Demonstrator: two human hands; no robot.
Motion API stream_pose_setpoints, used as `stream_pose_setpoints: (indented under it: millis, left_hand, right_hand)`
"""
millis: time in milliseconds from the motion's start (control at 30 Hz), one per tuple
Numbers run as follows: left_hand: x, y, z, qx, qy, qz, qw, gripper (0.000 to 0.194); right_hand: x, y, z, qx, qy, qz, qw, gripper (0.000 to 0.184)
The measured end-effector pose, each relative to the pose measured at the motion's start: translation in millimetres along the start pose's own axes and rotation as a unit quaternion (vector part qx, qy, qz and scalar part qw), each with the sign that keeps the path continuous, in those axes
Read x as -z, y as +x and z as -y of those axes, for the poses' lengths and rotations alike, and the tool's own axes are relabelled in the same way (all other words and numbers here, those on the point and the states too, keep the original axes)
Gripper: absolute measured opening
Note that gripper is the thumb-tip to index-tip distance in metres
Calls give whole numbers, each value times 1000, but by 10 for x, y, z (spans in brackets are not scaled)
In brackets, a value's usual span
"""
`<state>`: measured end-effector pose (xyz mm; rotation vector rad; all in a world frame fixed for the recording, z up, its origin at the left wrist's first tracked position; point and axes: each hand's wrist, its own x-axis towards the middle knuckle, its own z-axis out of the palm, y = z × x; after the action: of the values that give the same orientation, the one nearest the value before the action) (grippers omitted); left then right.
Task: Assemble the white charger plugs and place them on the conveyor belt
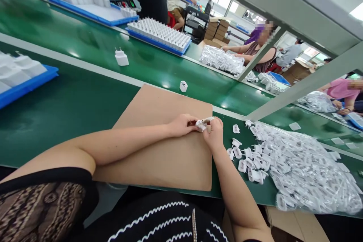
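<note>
Above the right part of a brown cardboard sheet (170, 159), my two hands meet at a small white plastic plug part (200, 124). My left hand (184, 124) pinches its left side between thumb and fingers. Closed around the other side is my right hand (214, 132), whose fingers cover much of the part. Right of that hand, loose white plug casings (256, 155) lie scattered on the green bench, spilling from a clear plastic bag (314, 170) full of them.
A blue tray (31, 85) of white chargers stands at the left. On the green conveyor (153, 70) sit a white plug charger (121, 57) and a white casing (183, 86). Filled trays (159, 38) line the far side, where several people work. A slanted metal post (300, 83) rises at right.
</note>
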<state>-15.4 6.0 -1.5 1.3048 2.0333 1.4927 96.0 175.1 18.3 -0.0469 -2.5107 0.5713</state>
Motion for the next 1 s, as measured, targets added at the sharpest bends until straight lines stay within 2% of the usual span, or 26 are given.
stream_pose_setpoints:
  millis: [67, 200, 367, 567, 733, 833, 933, 1000]
  left_hand:
    - [-5, -4, 0, 14, -17, 2, 1000, 36]
    - [-5, 5, -14, 5, -36, 4, 999, 37]
    - [25, 41, 13, -10, -24, 12, 1000, 30]
    - [44, 66, 26, 2, -41, 39, 998, 28]
    - [-15, -10, -4, -4, -10, -6, 1000, 50]
    - [-20, 7, -2, -46, 59, 7, 997, 40]
    - [92, 213, 70, -52, 84, -2, 995, 37]
    - [267, 464, 170, -6, 115, -52, 992, 38]
  right_hand:
    - [2, 2, -1, -6, 16, 2, 1000, 24]
    - [55, 18, 31, -31, 42, 27, 998, 39]
    - [164, 97, 72, 17, -27, 76, 997, 32]
    - [221, 213, 84, 25, -23, 113, 993, 38]
    - [141, 106, 112, -20, 9, 68, 997, 31]
    - [144, 70, 80, -68, 56, 46, 995, 33]
    - [302, 89, -92, -109, 54, -2, 993, 52]
    - [464, 85, -287, -147, -39, -34, 988, 54]
